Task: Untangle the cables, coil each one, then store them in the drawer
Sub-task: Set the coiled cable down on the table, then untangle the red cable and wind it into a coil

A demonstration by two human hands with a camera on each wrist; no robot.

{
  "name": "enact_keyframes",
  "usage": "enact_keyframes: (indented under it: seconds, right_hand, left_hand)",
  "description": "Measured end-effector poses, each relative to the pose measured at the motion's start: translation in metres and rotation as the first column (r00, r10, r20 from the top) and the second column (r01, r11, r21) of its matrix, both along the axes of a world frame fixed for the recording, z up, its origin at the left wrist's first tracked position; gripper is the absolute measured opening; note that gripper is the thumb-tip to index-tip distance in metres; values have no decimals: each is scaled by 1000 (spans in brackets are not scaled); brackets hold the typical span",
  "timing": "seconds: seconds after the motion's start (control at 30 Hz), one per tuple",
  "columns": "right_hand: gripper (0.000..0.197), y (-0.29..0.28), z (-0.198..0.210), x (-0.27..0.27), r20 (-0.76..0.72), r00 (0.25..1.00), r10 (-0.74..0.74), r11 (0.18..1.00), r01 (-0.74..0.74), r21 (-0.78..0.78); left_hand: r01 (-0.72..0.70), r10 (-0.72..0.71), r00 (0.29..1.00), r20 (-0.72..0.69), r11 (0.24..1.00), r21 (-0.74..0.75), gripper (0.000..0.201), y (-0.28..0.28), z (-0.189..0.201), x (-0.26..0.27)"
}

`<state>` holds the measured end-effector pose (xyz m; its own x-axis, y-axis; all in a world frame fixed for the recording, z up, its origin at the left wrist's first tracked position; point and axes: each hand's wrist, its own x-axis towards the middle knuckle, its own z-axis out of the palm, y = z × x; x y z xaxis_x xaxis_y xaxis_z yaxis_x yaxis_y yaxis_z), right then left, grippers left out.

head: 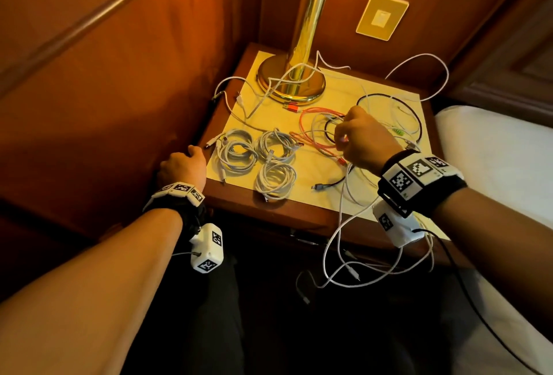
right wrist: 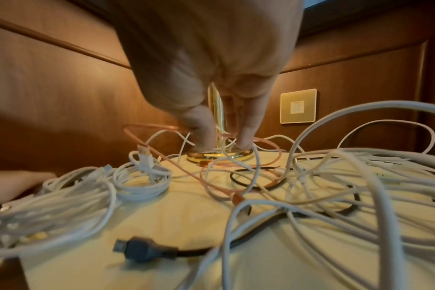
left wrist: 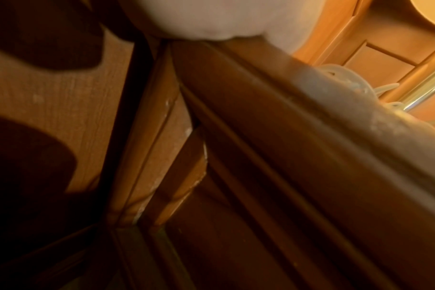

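Orange-pink cable [head: 317, 132] looped loosely mid-top of the nightstand [head: 269, 210], threaded through white strands and a black cable [head: 389, 99], still tangled. Right hand [head: 363, 138] down among the loops, thumb and fingertips [right wrist: 245, 137] closing on strands there; which strand is pinched, impossible to tell. Left hand [head: 184, 165] curled over the nightstand's left edge, gripping the wood, no cable in it. Three white coils [head: 260, 156] lying finished just left of the tangle, touching one another. Several white lengths trailing off the front edge; no drawer visible in any view. Likely step: freeing the orange-pink cable. Best done by finding its plug end [head: 291, 108] near the lamp base [head: 291, 81] and feeding that back through each crossing, lifting gently rather than pulling hard, keeping clear of the finished coils. Beyond: brass lamp pole, wall plate [head: 382, 15], white bedding [head: 493, 150] at right.
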<state>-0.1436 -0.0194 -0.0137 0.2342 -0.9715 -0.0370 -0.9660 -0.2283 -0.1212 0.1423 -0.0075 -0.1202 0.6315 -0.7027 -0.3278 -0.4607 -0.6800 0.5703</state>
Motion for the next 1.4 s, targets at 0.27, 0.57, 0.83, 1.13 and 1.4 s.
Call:
enact_keyframes:
  seconds: [0.27,0.57,0.83,1.13,1.4]
  right_hand:
    - [21,-2,57,-11,594,785,-177,943,308,-126]
    - [27,44,133,-13,585,811,-3,869,291,-399]
    - [23,88,157,-7,348,922,169,872,24,-488]
    - [14,141,169,-25,428,888,168,939,-12,-344]
    - [59,176,181,-42,464,877,126,921,71,-383]
  left_hand:
    - [19,-19,1000,1,1000,-23,58,2,2,-1]
    - [112,-92,979,-180,988,102,53,9,33,-3]
    - [216,-290,932,-217,926,-310,24,-5,94,-20]
    - [562,-793,581,-183,554,-614,60,33,200,-115]
    - [898,-915,294,275,166,-407,38,49,195,-175]
